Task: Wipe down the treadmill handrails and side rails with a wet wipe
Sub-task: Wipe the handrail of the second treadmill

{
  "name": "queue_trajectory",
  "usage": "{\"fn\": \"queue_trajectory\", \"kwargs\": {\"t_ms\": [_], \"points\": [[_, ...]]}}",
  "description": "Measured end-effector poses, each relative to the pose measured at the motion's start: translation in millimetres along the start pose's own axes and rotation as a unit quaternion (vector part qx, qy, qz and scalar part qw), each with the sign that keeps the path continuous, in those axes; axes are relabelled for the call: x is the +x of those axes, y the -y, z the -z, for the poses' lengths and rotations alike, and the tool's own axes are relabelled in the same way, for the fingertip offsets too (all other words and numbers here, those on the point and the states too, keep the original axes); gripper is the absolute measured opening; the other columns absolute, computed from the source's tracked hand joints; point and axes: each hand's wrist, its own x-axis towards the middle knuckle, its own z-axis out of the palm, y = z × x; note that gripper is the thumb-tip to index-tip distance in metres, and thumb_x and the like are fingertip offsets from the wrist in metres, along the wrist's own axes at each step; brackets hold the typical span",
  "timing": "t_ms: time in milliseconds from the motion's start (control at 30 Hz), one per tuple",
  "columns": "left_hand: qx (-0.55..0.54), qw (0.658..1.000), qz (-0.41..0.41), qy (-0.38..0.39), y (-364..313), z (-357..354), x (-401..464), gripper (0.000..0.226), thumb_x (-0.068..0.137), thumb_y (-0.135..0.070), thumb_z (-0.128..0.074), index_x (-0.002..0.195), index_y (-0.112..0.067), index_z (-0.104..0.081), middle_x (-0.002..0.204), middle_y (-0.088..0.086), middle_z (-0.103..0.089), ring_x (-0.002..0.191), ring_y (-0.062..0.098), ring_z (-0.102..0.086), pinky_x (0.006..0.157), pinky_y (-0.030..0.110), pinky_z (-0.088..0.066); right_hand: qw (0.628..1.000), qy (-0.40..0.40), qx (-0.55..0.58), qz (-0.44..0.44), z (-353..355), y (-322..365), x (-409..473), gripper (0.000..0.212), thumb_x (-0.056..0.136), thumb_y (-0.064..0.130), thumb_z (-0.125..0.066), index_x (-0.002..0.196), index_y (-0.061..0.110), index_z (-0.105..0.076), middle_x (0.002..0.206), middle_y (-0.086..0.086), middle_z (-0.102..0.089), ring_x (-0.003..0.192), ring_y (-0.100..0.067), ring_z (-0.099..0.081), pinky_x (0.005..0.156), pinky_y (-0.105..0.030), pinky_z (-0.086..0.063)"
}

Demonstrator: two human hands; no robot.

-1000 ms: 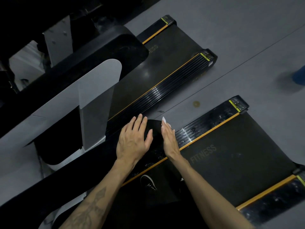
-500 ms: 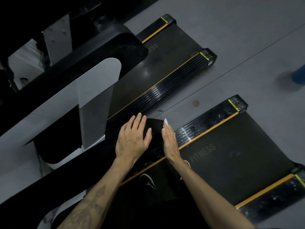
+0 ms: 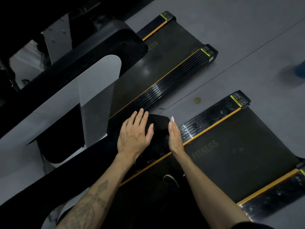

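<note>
We note left hand (image 3: 134, 136) spread flat on black handrail (image 3: 159, 128) end. Right hand (image 3: 175, 138), fingers straight, presses wet wipe (image 3: 172, 119) against rail's 3 o'clock side. We judge handrail wiping underway; next, side rail (image 3: 212, 118).

Both forearms are bare, without sleeves. A dark tattoo (image 3: 92, 204) runs along the left forearm, at the lower left. A dark shoe with a white mark (image 3: 170, 180) shows at lower centre.

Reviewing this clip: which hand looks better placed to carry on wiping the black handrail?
Probably the right hand: the white wet wipe shows at its fingertips, edge-on against the handrail end. The left hand lies flat on the rail, with no wipe visible.
</note>
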Motion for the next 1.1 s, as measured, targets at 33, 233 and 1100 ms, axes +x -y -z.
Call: {"fn": "queue_trajectory", "kwargs": {"t_ms": [33, 233, 1100], "points": [[-0.002, 1.0, -0.001, 0.003, 0.1, 0.0, -0.7, 0.056, 0.106, -0.045, -0.037, 0.146, -0.011, -0.055, 0.152, 0.011, -0.052, 0.14, 0.027, -0.05, 0.107, 0.041, -0.047, 1.0, 0.001, 0.003, -0.002, -0.3, 0.6, -3.3, 0.088, 0.092, 0.081, -0.014, 0.162, 0.03, -0.018, 0.169, 0.009, -0.018, 0.154, -0.005, -0.013, 0.129, -0.046, -0.006], [-0.012, 1.0, -0.011, -0.008, 2.1, -1.2, 0.1, 0.055, 0.107, -0.044, -0.035, 0.145, -0.009, -0.055, 0.151, 0.013, -0.053, 0.139, 0.029, -0.051, 0.107, 0.044, -0.048, 0.998, 0.009, -0.017, 0.058, -1.1, 12.9, -27.4, 0.068, 0.103, 0.061, -0.026, 0.162, 0.028, -0.018, 0.169, 0.012, -0.015, 0.154, -0.001, -0.009, 0.129, -0.046, -0.007], [-0.227, 0.967, 0.079, -0.086, 19.6, 19.9, -73.8, 0.042, 0.103, -0.036, -0.047, 0.129, -0.009, -0.067, 0.146, 0.012, -0.058, 0.143, 0.026, -0.047, 0.121, 0.048, -0.03, 0.916, 0.09, -0.283, 0.268, -24.8, 77.7, -105.4, 0.103, 0.074, 0.0, -0.043, 0.163, 0.017, 0.007, 0.172, 0.0, 0.007, 0.156, -0.011, 0.015, 0.128, -0.05, 0.001]]}}
